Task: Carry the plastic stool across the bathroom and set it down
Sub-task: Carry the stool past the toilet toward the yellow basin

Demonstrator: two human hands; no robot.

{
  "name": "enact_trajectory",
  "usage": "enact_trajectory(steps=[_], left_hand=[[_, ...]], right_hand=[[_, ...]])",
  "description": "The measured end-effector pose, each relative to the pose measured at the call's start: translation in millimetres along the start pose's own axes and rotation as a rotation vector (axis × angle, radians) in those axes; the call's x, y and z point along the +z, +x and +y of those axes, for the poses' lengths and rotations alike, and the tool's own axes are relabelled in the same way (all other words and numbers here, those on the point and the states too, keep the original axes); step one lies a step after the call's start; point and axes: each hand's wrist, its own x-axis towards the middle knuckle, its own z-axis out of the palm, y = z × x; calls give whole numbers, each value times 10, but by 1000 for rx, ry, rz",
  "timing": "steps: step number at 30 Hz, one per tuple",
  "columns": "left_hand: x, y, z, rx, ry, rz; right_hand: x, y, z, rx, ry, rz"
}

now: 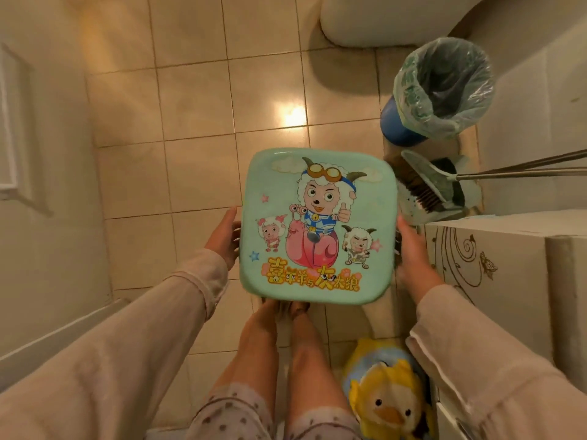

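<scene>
- A pale wall panel [38, 173] fills the far left, meeting the beige tiled floor [190, 100].
- The left hand [224, 238], in a pale pink sleeve [143, 338], lies flat against the left edge of the stool's seat, fingers curled under the rim and gripping it.
- The mint-green square plastic stool [317, 227], printed with cartoon sheep and a pink snail, sits in the middle, seat facing up, between both hands and above the person's bare legs [276, 350]; its legs are hidden, so whether it touches the floor cannot be told.
- The right hand [413, 258] presses the seat's right edge, fingers wrapped under it and holding on.
- Just right of the stool lie a pale green dustpan and brush [428, 188], with a blue waste bin lined with a clear bag [441, 87] beyond them.
- A white patterned cabinet [495, 255] stands at the right, with a yellow duck-shaped object [387, 395] near its base.
</scene>
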Motion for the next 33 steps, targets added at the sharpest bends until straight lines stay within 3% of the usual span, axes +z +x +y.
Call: enact_trajectory(steps=[4, 9, 16, 22, 25, 33], left_hand=[[-452, -649, 48, 44, -51, 56], [-964, -1296, 92, 116, -245, -24], [-1507, -1753, 397, 286, -233, 52], [-2004, -1811, 574, 431, -224, 134], [-2203, -1758, 696, 430, -234, 201], [-2850, -1480, 1452, 383, -103, 191]], right_hand=[[88, -612, -137, -45, 14, -91], [367, -1221, -419, -157, -108, -301], [1101, -1744, -916, -279, -259, -448], [1627, -2034, -1226, -411, -401, -487], [1909, -2127, -1229, -429, -412, -508], [2800, -2118, -1373, -363, -349, -455]])
